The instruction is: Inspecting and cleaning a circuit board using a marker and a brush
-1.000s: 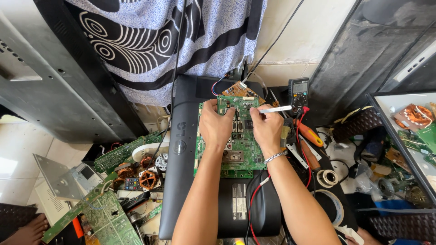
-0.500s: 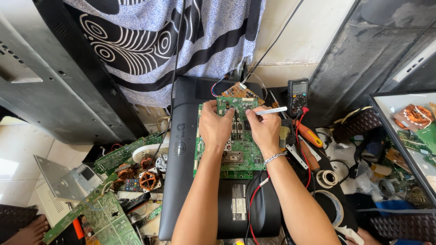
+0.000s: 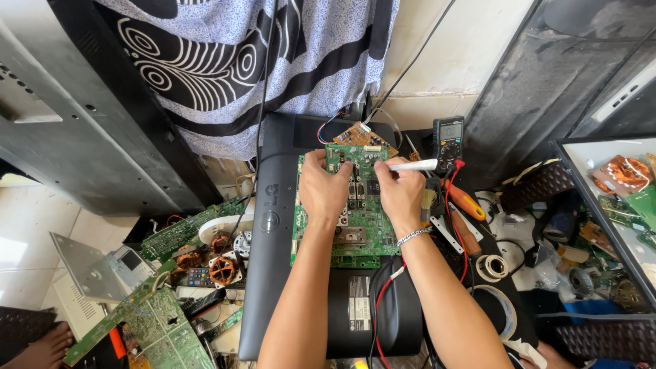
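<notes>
multimeter (image 3: 449, 140) and screwdrivers (image 3: 465, 201) crowding right, bare monitor back (image 3: 270, 273) left

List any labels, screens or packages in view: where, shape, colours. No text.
Black handheld multimeter: right of the green circuit board, small grey rectangular screen on top.
White rectangular sticker label: on the black monitor back, below the board, dark print.
Left hand and right hand rest on the board.

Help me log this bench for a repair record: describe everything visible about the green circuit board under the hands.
The green circuit board is a flat rectangle studded with black chips, pale connector strips and a metal-cased part near its lower edge. It lies face up on a black monitor back. The left hand presses on its upper left; the right hand rests on its upper right, holding a white pen-like tool.
</notes>
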